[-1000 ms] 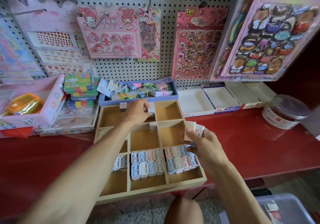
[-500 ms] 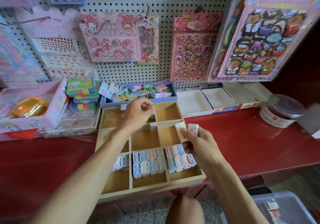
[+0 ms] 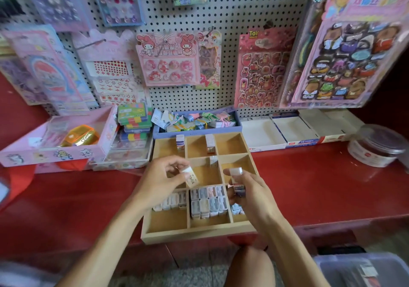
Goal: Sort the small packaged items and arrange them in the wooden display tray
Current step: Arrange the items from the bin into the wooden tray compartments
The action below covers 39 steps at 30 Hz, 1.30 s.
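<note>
While both hands (image 3: 161,180) (image 3: 247,189) pinch small packets (image 3: 190,176), rows below their fingers fill the tray's (image 3: 199,233) near compartments; far ones stay mostly bare.

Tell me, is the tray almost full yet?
Not yet. Done: neat rows of small packets fill the front middle compartment of the wooden tray, with more on either side. In hand: the left hand pinches one white packet, and the right hand holds a few more. Left: the back compartments hold only single upright packets or nothing.
</note>
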Tool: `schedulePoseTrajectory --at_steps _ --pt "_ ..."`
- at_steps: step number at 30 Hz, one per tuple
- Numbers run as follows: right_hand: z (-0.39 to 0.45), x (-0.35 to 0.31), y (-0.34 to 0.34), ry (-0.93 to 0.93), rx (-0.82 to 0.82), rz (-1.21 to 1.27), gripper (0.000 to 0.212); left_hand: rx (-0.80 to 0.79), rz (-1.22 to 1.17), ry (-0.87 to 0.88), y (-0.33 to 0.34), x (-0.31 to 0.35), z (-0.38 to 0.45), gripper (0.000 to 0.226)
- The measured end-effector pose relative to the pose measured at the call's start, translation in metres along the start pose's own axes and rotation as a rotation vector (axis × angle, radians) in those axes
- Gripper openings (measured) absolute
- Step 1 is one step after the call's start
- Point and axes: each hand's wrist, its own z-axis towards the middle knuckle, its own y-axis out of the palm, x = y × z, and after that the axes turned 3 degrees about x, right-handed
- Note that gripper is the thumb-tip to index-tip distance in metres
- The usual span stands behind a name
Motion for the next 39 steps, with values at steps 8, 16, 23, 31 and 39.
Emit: schedulePoseTrajectory --at_steps 8,16,23,31,39 --pt "-0.008 0.001 -0.005 -0.153 0.02 -0.148 0.012 0.033 0.296 0.01 -0.003 -0.052 0.012 0.029" --pt "-0.008 0.004 -0.009 -0.197 -0.037 -0.16 0.009 0.01 0.434 0.083 0.013 -0.06 0.033 0.022" --pt "0.001 0.012 -0.004 -0.201 -0.066 -0.31 0.015 0.074 0.449 0.069 0.01 -0.051 0.032 0.016" --pt "0.007 0.003 0.011 -0.232 -0.083 -0.226 0.009 -0.182 -0.123 0.106 0.027 0.029 0.018 0.019" --pt "0.016 -0.007 -0.015 -0.195 0.127 -0.243 0.012 -0.083 0.04 0.121 0.014 0.017 0.058 0.017"
